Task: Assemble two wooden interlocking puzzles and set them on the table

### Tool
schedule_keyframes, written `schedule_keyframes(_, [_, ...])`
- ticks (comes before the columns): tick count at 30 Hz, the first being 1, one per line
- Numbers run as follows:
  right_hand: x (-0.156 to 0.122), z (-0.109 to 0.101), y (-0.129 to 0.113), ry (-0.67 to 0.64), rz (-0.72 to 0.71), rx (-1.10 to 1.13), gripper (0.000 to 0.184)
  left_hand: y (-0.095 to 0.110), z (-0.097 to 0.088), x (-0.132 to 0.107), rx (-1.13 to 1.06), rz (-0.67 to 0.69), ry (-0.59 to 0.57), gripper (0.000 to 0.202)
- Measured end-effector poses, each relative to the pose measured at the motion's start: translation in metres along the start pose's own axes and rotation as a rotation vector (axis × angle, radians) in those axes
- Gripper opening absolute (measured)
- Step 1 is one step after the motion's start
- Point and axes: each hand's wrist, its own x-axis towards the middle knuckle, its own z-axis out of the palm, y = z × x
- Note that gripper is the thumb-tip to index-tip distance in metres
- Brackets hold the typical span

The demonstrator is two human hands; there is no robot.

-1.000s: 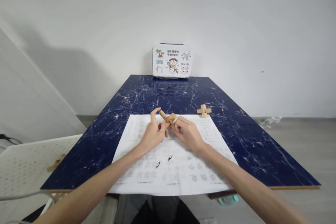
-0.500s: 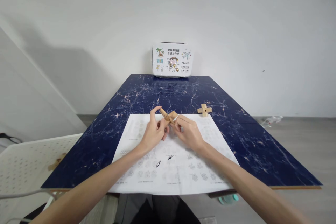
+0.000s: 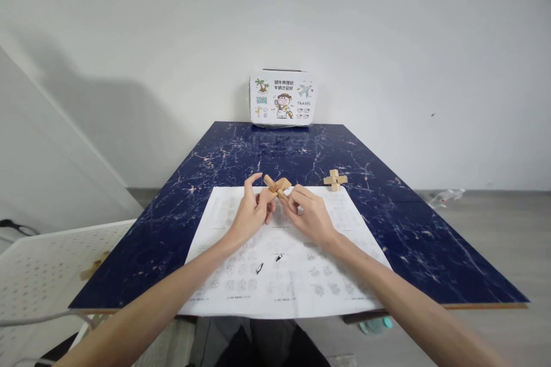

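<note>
Between my two hands, over the far edge of a printed paper sheet, is a wooden burr puzzle made of crossed sticks. My left hand grips its left side, thumb and lower fingers closed on it, index finger raised and bent. With thumb and fingers pinched, my right hand holds a stick at the puzzle's lower right. Some of the puzzle is hidden behind my fingers. A second wooden puzzle, a cross-shaped one, stands at the sheet's far right corner, apart from my hands.
The blue marbled table carries a white printed case at its back, against the wall. On the left is a white perforated chair with wooden pieces on it. A bottle is below the front edge.
The puzzle has turned slightly in my fingers, and more of its sticks now show. My right fingers have shifted a little at its lower right stick. The cross-shaped puzzle stays put.
</note>
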Motion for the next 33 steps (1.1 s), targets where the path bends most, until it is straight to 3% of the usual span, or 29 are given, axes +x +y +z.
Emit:
schedule_keyframes(6, [0.008,-0.021,0.007,-0.007,0.082,0.012,0.043,0.002,-0.01,0.003,0.008,-0.014,0.056,0.036])
schedule_keyframes(9, [0.005,-0.049,0.011,-0.016,0.225,-0.016,0.047,0.001,-0.016,0.006,0.017,-0.009,0.098,0.031])
schedule_keyframes(14, [-0.017,-0.108,0.014,-0.058,0.557,0.077,0.052,0.001,-0.018,0.007,0.117,0.014,0.067,0.028])
schedule_keyframes(18, [-0.035,-0.134,0.025,-0.011,0.64,-0.003,0.054,0.006,-0.018,0.006,0.235,0.036,0.049,0.026])
schedule_keyframes(23, [-0.046,-0.133,0.037,0.027,0.699,-0.144,0.049,0.008,-0.02,0.005,0.311,0.043,0.034,0.026])
schedule_keyframes(28, [-0.061,-0.121,0.007,0.198,0.572,-0.373,0.047,0.009,-0.021,0.008,0.386,0.066,0.044,0.025])
schedule_keyframes(30, [-0.072,-0.113,-0.013,0.171,0.537,-0.299,0.044,0.014,-0.021,0.009,0.435,0.086,0.03,0.025])
schedule_keyframes(33, [-0.085,-0.098,-0.038,0.015,0.515,-0.112,0.041,0.027,-0.025,0.002,0.512,0.09,-0.022,0.026])
